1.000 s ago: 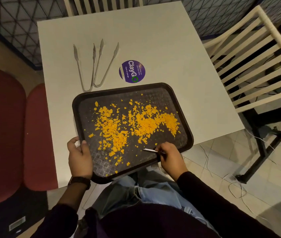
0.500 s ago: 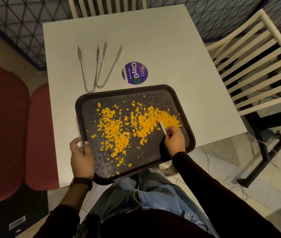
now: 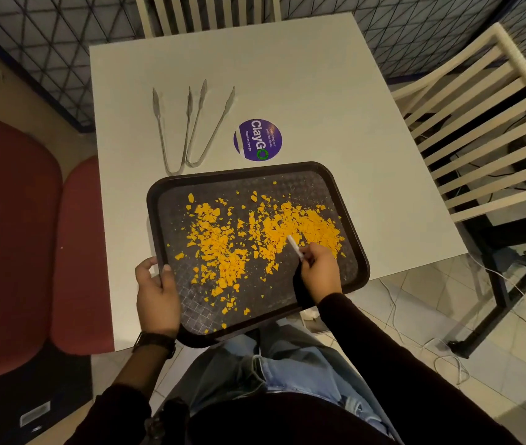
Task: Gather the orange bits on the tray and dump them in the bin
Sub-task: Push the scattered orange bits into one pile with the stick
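A dark tray (image 3: 349, 200) lies at the near edge of the white table (image 3: 287, 75), its near side overhanging my lap. Several orange bits (image 3: 223, 245) are scattered across it, thickest in two patches, left of centre and right of centre. My left hand (image 3: 157, 293) grips the tray's near-left rim, thumb on top. My right hand (image 3: 321, 271) pinches a small white stick (image 3: 294, 247) whose tip lies in the right patch of bits. No bin is in view.
Two metal tongs (image 3: 187, 130) lie on the table beyond the tray, beside a round purple sticker (image 3: 257, 140). A slatted wooden chair (image 3: 479, 123) stands at the right, another behind the table, red seats (image 3: 14, 236) at the left. Cables run over the tiled floor at the right.
My right hand moved with the white stick from the tray's near edge up into the right patch of orange bits, then slightly left. My left hand kept its grip on the rim.
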### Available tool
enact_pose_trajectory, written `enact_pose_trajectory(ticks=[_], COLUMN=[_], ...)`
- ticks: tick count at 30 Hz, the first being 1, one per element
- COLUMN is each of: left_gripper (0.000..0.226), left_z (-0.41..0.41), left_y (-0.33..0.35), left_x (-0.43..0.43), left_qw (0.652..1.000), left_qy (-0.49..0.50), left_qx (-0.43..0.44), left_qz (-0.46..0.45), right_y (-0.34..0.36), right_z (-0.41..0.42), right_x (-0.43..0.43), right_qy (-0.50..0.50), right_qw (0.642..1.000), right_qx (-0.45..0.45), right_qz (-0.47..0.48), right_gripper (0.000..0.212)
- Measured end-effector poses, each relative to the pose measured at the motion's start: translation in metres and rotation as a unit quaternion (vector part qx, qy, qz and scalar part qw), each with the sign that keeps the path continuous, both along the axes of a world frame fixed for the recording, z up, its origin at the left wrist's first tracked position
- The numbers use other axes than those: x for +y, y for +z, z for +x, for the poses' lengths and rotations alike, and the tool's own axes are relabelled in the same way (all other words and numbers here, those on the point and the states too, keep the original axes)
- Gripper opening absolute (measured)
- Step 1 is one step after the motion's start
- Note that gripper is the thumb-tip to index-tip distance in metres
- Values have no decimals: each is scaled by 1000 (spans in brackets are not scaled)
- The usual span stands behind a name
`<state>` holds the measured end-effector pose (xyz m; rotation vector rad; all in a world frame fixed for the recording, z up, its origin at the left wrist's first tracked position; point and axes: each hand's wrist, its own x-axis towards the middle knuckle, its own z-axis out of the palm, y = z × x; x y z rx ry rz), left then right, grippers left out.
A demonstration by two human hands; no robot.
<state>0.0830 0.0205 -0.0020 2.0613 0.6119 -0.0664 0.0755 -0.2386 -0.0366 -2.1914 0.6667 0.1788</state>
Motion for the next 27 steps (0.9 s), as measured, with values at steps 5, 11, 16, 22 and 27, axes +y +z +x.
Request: enact_pose_trajectory(ticks=[5, 11, 16, 22, 27], left_gripper=[26, 27, 27, 28, 29], left_z=[0, 1, -1, -4, -3], left_y=[0, 1, 1, 2, 1], left_x=[-1, -1, -1, -2, -1], left_qw=[1000, 1000, 1000, 1000, 1000], left_qy=[-1, 2, 3, -3, 0], left_qx=[0, -4, -6, -6, -6], left_qz=[-1, -6, -6, -2, 1], right_y=[-3, 10, 3, -4, -4], right_z=[24, -6, -22, 1, 1], right_x=[-17, -9, -7, -32, -48], right_qy=[-65, 16, 42, -69, -84], right_qw=[998, 1000, 999, 997, 995], right_qx=[11, 5, 5, 13, 28], right_qz=[-10, -8, -14, -28, -53], right_gripper=[20, 20, 22, 24, 22])
